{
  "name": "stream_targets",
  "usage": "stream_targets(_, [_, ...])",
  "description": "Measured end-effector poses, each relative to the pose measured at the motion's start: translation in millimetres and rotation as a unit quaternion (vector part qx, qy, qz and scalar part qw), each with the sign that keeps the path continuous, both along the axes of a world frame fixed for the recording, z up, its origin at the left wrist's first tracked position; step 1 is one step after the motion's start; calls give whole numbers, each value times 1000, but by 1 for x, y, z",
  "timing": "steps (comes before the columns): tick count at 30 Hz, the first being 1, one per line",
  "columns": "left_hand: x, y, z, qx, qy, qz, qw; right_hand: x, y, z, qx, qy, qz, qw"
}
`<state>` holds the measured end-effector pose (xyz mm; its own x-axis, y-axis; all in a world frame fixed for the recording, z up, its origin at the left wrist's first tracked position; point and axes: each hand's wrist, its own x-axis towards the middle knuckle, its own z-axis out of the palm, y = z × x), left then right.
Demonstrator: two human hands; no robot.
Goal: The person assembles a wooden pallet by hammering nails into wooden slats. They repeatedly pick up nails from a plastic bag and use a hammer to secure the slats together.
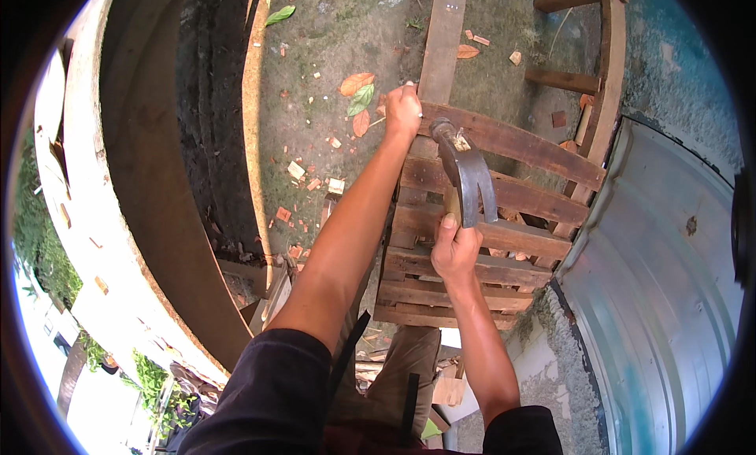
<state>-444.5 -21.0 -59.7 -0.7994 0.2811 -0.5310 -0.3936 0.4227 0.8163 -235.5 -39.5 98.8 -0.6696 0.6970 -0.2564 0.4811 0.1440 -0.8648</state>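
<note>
My right hand point(457, 252) is wrapped around the wooden handle of a claw hammer point(470, 183), its dark metal head raised over a slatted wooden frame point(524, 195). The striking face points toward the frame's far left corner. At that corner my left hand point(403, 112) is closed, resting beside the end of the farthest slat and a long plank point(443, 49) that runs away from me. What its fingers pinch, if anything, is too small to make out. The frame has several brown slats with gaps between them, and the hammer hides part of them.
A corrugated metal sheet point(661, 274) borders the right side. Beyond the frame stands another wooden framework point(610, 69). Wood chips and leaves point(357, 83) litter the concrete floor point(315, 132). Large boards point(157, 179) rise along the left.
</note>
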Motion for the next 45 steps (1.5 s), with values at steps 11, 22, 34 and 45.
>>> stream_targets(11, [-4, 4, 6, -54, 51, -54, 996, -26, 19, -6, 1, -97, 32, 995])
stream_targets(22, [-6, 6, 6, -40, 24, -35, 998, -32, 33, 17, -11, -142, 72, 987])
stream_targets(34, [-3, 4, 15, -40, 24, -21, 999, -33, 33, 32, -11, -148, 61, 987])
stream_targets(45, [2, 4, 2, -35, 10, 11, 999, -23, 22, 26, 1, -80, 39, 996])
